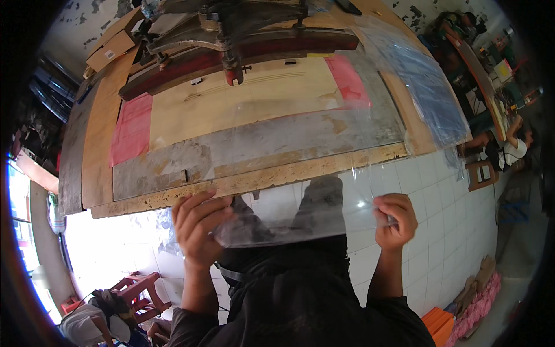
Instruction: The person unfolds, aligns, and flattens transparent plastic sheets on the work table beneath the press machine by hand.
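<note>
hidden: left hand (199,228) fingertips behind clear plastic sheet (300,173) | cut off: press frame (243,29) at counter (254,179) far edge, by picture top | unclear: sheet's far edge, lost in glare

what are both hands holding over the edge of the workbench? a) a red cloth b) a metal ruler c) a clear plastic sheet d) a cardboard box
c: the left hand and right hand each grip a near corner of a clear plastic sheet that lies out over the workbench.
</note>
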The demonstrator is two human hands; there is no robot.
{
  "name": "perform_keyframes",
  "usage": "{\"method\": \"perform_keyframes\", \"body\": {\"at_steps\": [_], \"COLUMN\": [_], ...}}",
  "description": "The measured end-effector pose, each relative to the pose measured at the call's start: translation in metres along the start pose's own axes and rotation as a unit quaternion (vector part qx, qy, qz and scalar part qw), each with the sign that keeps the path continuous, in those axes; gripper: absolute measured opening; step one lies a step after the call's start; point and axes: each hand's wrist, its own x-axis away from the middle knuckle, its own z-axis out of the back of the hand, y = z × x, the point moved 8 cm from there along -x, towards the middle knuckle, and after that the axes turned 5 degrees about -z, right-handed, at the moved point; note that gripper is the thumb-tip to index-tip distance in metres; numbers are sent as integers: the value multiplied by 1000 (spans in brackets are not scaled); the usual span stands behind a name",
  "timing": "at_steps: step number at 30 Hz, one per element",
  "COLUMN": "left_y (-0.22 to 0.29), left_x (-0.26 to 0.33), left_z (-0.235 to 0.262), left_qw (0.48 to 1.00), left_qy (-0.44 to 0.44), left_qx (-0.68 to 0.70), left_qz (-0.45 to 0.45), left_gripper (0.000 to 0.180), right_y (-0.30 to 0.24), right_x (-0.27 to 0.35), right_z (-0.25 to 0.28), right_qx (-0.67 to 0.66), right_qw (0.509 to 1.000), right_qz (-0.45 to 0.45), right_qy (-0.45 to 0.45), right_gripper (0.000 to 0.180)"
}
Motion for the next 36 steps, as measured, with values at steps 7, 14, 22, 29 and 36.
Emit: {"method": "perform_keyframes", "body": {"at_steps": [7,14,22,29,36], "left_y": [-28,-67,-113,-254,-351], "left_x": [19,103,227,399,379], "left_z": [115,263,326,290,241], "left_qw": [943,944,865,816,833], "left_qy": [175,295,64,10,107], "left_qx": [278,10,-193,-237,-337], "left_qz": [-50,150,460,527,425], "left_gripper": [34,43,22,25,31], "right_y": [-46,-47,22,14,9], "right_x": [-18,-34,5,7,9], "right_z": [2,-83,-121,-125,-122], "right_qx": [-457,-187,108,128,144], "right_qw": [888,969,986,984,979], "right_qz": [-34,-48,-21,-12,-13], "right_qy": [-40,-155,-122,-124,-147], "right_gripper": [37,51,51,56,60]}}
